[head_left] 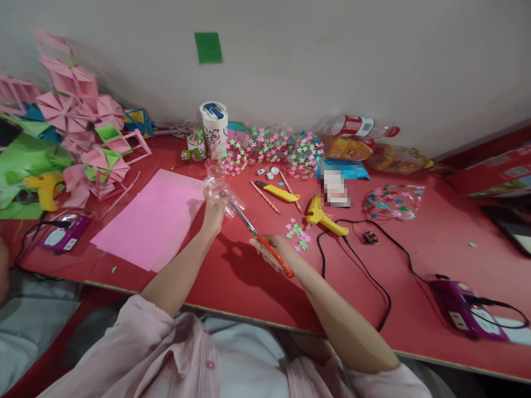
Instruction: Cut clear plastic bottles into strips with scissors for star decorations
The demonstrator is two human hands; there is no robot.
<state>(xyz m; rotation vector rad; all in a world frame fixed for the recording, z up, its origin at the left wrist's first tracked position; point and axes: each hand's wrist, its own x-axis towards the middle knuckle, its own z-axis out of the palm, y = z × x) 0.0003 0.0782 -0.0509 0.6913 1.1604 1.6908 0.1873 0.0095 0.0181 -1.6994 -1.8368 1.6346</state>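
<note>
**Scissors at a clear bottle**

A red table (249, 287) stood against a pale wall, littered with paper stars. Above its middle, the left hand (214, 213) gripped a clear bottle (219, 190): light, thin-walled, slippery, probably easily dented, best held round the body. The right hand (269, 249) was closed on orange scissors (259, 237), which ran near-right to far-left, tips pointing at the bottle.

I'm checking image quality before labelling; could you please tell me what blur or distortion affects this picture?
Head view: wide-angle bending bows the table edge; the paper crafts at far left are smeared; a card is pixelated; the hands' shadow falls on the red top.
</note>
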